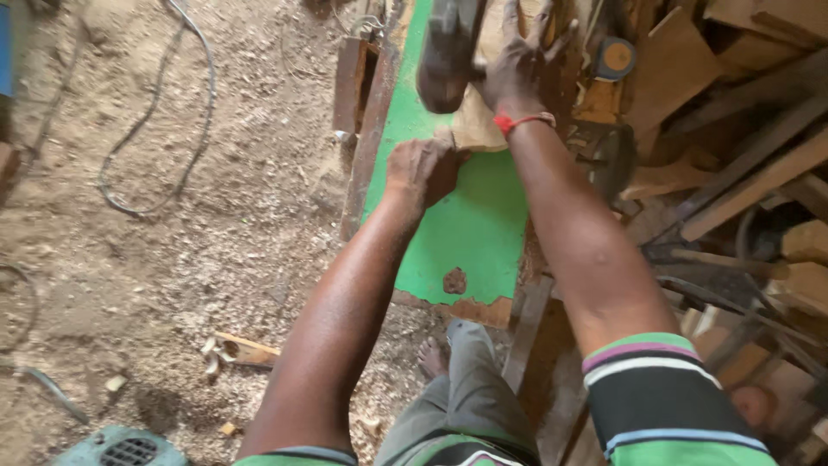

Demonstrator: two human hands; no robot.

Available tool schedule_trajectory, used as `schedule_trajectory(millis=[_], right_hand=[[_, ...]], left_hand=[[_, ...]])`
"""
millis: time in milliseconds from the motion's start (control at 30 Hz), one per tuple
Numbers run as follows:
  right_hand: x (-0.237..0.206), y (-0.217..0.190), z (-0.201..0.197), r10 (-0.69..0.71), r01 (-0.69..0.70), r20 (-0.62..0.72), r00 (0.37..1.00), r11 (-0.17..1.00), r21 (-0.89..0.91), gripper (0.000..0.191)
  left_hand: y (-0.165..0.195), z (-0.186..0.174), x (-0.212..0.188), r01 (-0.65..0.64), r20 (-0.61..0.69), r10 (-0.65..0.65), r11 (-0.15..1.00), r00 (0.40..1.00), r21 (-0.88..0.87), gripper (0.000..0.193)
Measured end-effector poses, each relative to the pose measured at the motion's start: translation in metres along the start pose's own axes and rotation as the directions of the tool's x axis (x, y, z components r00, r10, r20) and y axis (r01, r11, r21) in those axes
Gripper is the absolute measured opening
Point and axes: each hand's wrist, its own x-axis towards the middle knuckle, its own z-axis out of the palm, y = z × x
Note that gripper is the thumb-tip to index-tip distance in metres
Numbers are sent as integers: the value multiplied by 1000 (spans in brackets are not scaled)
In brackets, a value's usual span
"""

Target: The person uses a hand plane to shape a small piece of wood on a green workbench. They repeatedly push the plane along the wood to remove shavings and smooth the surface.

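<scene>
Left hand [421, 170]: curled shut, pinching the near corner of a pale wood piece [477, 121].
Right hand [517, 65]: fingers spread, pressing that wood flat.
Wood piece: lies at the far end of the green surface [457, 233], beside a blurred dark power tool [448, 52].
Progress: cannot tell; wood looks uncut.
Room: near half bare; lumber crowds the right edge.

A dirt floor [172, 216] thick with sawdust and wood shavings lies left of the green-topped counter [466, 233]; a dark cable [203, 103] loops across it; right of the counter, scrap planks [759, 173] pile up (daylight, soft and even).
</scene>
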Motion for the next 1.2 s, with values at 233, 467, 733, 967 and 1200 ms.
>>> schedule_trajectory(millis=[233, 467, 733, 967, 1200], right_hand=[[-3, 1, 0, 135, -138, 160, 978, 990, 7, 114], [-4, -3, -10, 97, -98, 144, 985, 995, 4, 109], [-3, -7, -13, 60, -65, 69, 996, 996, 63, 107], [-2, 0, -1, 95, -97, 139, 986, 995, 5, 107], [-1, 3, 4, 57, -61, 61, 997, 996, 62, 110]], left_hand=[[-2, 2, 2, -13, 41, 9, 996, 999, 91, 50], [-1, -1, 1, 4, -25, -3, 999, 1000, 48, 49], [0, -2, 0, -1, -34, 2, 1000, 999, 31, 49], [-3, 3, 1, -8, -20, 9, 999, 1000, 44, 46], [-4, 3, 1, 2, 28, -4, 998, 1000, 68, 49]])
